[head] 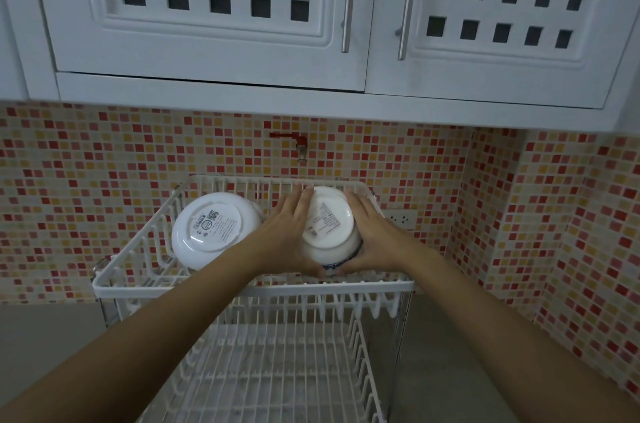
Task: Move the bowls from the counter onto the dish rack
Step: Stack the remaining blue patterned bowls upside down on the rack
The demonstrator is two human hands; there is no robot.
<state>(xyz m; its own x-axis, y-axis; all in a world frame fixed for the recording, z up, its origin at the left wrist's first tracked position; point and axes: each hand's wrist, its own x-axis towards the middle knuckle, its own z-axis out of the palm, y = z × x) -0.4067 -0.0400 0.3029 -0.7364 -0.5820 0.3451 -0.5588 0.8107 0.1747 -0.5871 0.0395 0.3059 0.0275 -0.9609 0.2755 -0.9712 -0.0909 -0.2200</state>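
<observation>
A white two-tier wire dish rack (242,289) stands against the tiled wall. On the left of its upper tier a white bowl (214,228) lies upside down, label on its base. To its right a second white bowl with a blue rim (329,225) is also upside down on the upper tier. My left hand (291,232) presses its left side and my right hand (374,235) its right side, thumbs meeting at the near rim. The lower tier (277,370) holds nothing.
White wall cabinets (311,24) with metal handles hang low above the rack. A red-handled tap (298,145) sticks out of the mosaic wall behind it. A wall socket (401,218) sits right of the rack. Grey counter (450,370) lies on both sides.
</observation>
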